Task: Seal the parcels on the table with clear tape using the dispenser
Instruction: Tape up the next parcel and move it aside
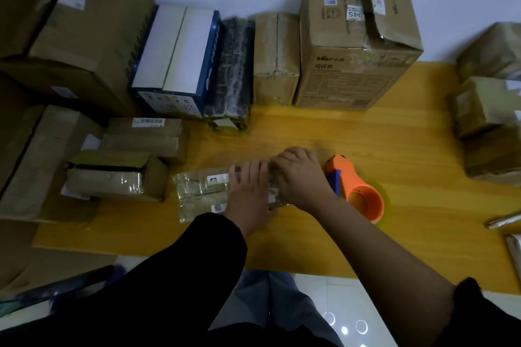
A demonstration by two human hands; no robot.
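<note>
A small flat parcel (201, 191) wrapped in shiny clear tape lies on the yellow table (394, 149) in front of me. My left hand (251, 191) lies flat on its top with straight fingers. My right hand (301, 177) rests on the parcel's right end, fingers bent down over it. Just right of that hand, the orange tape dispenser (358, 191) with a blue blade part lies on the table, and neither hand holds it.
Taped cardboard parcels (118, 177) crowd the left side. A blue-and-white box (174, 59), a black wrapped parcel (234, 70) and tall cartons (355, 45) line the back. More parcels (485, 110) stack at the right edge. A silvery object (504, 221) lies far right.
</note>
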